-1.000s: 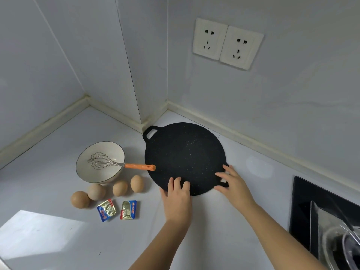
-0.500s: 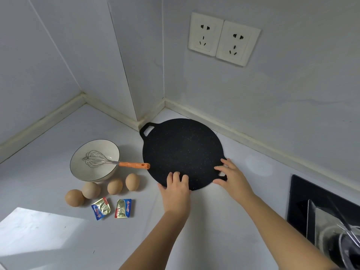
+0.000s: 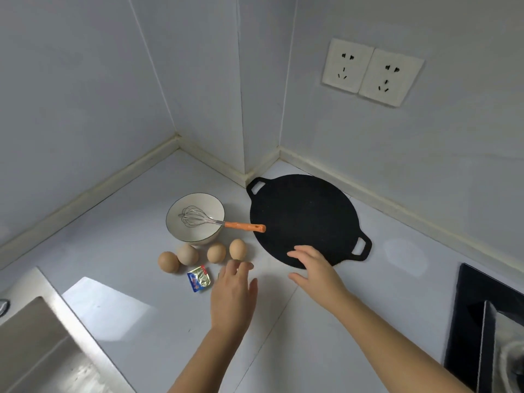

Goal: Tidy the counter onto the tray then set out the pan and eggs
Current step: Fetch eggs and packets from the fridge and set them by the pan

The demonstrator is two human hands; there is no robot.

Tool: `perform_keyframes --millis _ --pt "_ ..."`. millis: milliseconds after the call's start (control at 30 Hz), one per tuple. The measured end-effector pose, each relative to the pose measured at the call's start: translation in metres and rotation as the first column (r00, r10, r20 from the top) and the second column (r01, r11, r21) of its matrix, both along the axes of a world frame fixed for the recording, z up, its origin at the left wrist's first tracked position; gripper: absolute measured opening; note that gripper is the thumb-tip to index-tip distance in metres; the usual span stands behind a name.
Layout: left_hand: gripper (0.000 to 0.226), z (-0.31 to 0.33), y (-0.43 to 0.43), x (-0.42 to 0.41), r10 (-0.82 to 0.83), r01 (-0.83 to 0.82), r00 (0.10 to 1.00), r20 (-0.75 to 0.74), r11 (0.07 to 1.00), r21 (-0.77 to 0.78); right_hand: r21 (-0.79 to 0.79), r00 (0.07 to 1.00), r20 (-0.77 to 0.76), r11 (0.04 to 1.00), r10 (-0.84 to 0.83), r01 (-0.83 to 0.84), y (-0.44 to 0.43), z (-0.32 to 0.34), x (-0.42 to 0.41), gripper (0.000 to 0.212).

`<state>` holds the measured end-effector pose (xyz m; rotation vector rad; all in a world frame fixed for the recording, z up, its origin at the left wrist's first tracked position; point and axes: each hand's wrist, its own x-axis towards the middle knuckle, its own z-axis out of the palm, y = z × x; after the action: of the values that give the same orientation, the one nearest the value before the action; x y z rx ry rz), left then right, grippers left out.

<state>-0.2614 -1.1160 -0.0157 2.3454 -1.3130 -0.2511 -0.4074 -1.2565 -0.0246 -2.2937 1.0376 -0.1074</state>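
Head view: left hand (image 3: pixel 234 293) loose, fingers relaxed, nothing held, above the counter (image 3: pixel 127 236). Four eggs (image 3: pixel 216 252) sit in a row just beyond its fingertips, and a foil packet (image 3: pixel 199 278) lies just left of it. Right hand (image 3: pixel 319 275) has fingers spread, nothing held. Its fingertips are over the near rim of the black pan (image 3: pixel 304 217); contact can't tell. Pan lies flat on the counter. Bowl (image 3: pixel 208 238) with whisk (image 3: pixel 243 226) is beyond the eggs.

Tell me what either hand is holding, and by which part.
Nothing is held: left hand open near the eggs, right hand open over the pan's near rim.
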Motion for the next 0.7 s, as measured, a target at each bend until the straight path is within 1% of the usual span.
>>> perform_keyframes --millis 67,133,200,267,333,400,500,567,633,700 --pt "0.025 0.001 0.017 0.018 0.092 -0.092 0.996 -0.007 0.996 -0.017 0.006 0.999 0.007 0.999 0.032 -0.032 0.013 0.002 0.030 0.051" --pt "0.023 -0.001 0.028 0.034 0.199 -0.200 0.979 -0.047 0.980 -0.003 0.045 0.999 0.002 0.998 0.040 -0.040 0.023 0.004 0.056 0.055" --pt "0.027 -0.003 0.037 0.048 0.270 -0.269 0.958 -0.099 0.963 0.029 0.095 0.999 0.009 0.994 0.051 -0.052 0.033 0.005 0.081 0.060" --pt "0.032 -0.002 0.041 0.060 0.346 -0.345 0.926 -0.150 0.938 0.028 0.116 0.998 0.012 0.992 0.055 -0.056 0.039 0.003 0.099 0.062" --pt "0.036 -0.001 0.044 0.073 0.424 -0.433 0.887 -0.182 0.902 -0.010 0.131 0.999 0.000 0.991 0.039 -0.039 0.041 0.000 0.111 0.064" --pt "0.040 -0.005 0.049 0.090 0.467 -0.484 0.868 -0.167 0.872 -0.079 0.125 0.999 -0.021 0.992 0.029 -0.026 0.041 -0.002 0.123 0.066" --pt "0.050 -0.013 0.055 0.113 0.503 -0.514 0.855 -0.125 0.854 -0.078 0.088 0.998 -0.065 0.996 0.020 -0.014 0.039 -0.003 0.135 0.064" --pt "0.057 -0.017 0.057 0.124 0.467 -0.476 0.871 -0.150 0.879 -0.025 0.068 0.996 -0.094 0.998 0.010 -0.003 0.037 -0.006 0.142 0.061" --pt "0.058 -0.023 0.059 0.134 0.416 -0.421 0.890 -0.184 0.907 0.017 0.059 0.994 -0.106 0.998 -0.005 0.011 0.037 -0.009 0.147 0.057" --pt "0.057 -0.027 0.060 0.140 0.381 -0.384 0.903 -0.200 0.923 0.024 0.061 0.995 -0.092 0.998 -0.024 0.030 0.038 -0.013 0.148 0.055"
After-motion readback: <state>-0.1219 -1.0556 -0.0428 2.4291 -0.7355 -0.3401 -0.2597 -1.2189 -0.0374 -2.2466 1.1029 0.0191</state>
